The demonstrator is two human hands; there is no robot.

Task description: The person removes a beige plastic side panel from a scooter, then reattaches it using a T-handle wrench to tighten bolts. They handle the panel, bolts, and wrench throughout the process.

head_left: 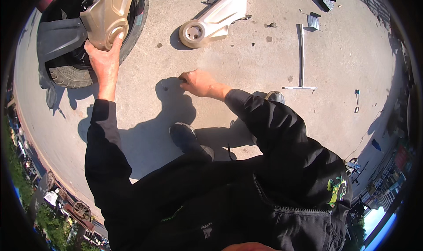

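At the upper left, my left hand (105, 61) is closed round the lower end of a gold-coloured metal arm (108, 24), its thumb against the round boss. That arm stands beside a wheel with a black tyre (70, 76) and a black plastic guard (61, 37). My right hand (198, 83) hangs over the concrete near my shadow, fingers curled into a pinch. A small dark bit shows at its fingertips, too small to name. Beyond it lies a second, paler metal arm (216, 19) with a round end, apart from both hands.
A silver T-handle wrench (302, 57) lies on the concrete to the right. Farther right is a small blue-and-black tool (357, 96). Small metal-and-black pieces (313, 21) lie at the far right. My shoes (187, 136) stand close below my right hand.
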